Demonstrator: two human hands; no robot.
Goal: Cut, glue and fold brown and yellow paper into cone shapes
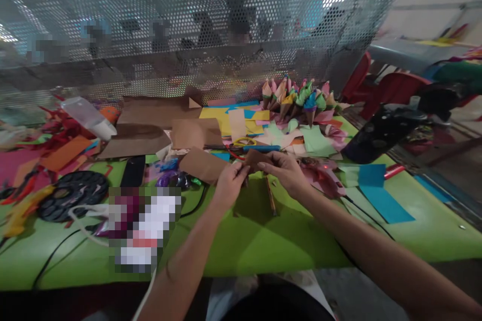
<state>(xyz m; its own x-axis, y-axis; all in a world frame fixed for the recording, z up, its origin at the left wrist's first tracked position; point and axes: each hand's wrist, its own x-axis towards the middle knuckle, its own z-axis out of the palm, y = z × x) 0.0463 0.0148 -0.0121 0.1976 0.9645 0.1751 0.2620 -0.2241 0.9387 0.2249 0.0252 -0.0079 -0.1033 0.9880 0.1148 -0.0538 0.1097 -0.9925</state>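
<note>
Together, the bare left hand (228, 181) and the bare right hand (285, 170) pinch a small brown paper piece (253, 158) held up between them. A slim yellow-brown stick (271, 198) lies just nearside of the right hand. Left of the left hand lies a flat brown paper sheet (201, 164); well beyond the right hand stand colourful paper cones (305, 94).

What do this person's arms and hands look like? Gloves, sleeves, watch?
Left hand and right hand: no gloves. Forearms bare as far as they show, no sleeves in view. No watch or bracelet visible.
</note>
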